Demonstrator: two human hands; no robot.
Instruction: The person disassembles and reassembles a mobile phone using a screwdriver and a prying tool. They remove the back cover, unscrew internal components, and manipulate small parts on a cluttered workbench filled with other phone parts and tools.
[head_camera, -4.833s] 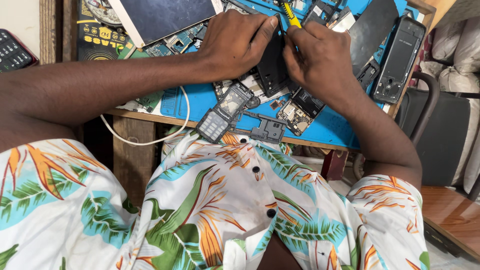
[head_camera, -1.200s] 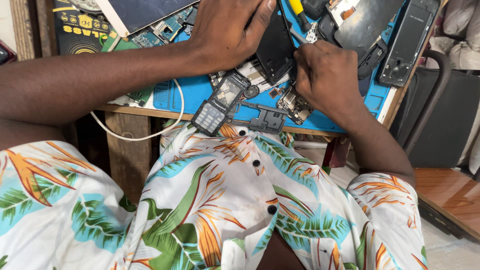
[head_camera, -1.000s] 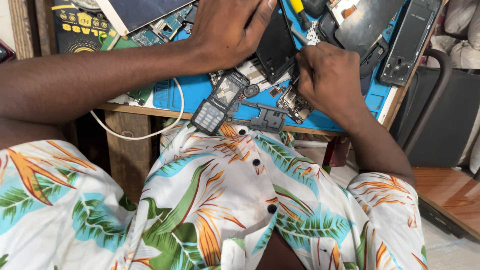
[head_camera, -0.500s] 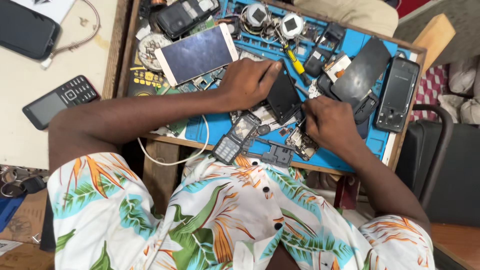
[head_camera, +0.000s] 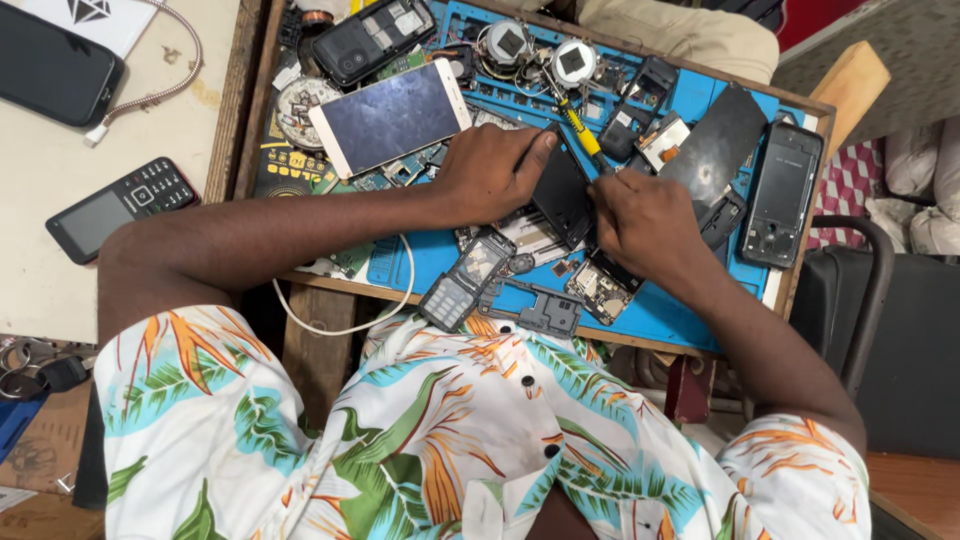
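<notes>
My left hand (head_camera: 490, 175) grips a black phone body (head_camera: 562, 195), tilted on its edge over the blue work mat (head_camera: 660, 310). My right hand (head_camera: 640, 215) is closed around a yellow-handled screwdriver (head_camera: 578, 128), whose tip end is hidden between my hands at the phone body. Below my hands lie a small keypad phone (head_camera: 463, 281), a black frame piece (head_camera: 540, 310) and a bare circuit board (head_camera: 598, 292).
A white smartphone (head_camera: 390, 115) lies face up at the mat's upper left. Two black back covers (head_camera: 722, 150) and a phone chassis (head_camera: 782, 195) sit right. A keypad phone (head_camera: 120, 205) and dark smartphone (head_camera: 55, 75) rest on the beige table left. A chair (head_camera: 860, 290) stands right.
The view has pulled back and tilted up, showing more of the mat and the table on the left. My hands stay together on the phone body with the screwdriver.
</notes>
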